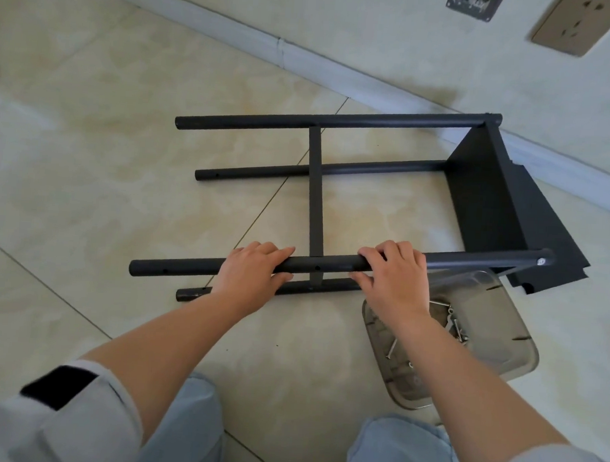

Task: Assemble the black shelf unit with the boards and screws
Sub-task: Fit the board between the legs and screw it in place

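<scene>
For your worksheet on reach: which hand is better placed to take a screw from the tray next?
The right hand, probably. The tray of screws lies directly beneath its wrist, while the left hand grips the pole further away.

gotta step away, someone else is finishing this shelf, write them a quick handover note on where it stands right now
Left hand and right hand both grip the near top tube of the frame, which lies on its side on the floor.
Done: one board is fixed at the frame's right end, with a screw in at the near corner.
Loose boards lie behind that end, by the wall.
Spare screws sit in the clear tray under the right forearm.
Left: fit the remaining boards at the open holes and screw them in.
</scene>
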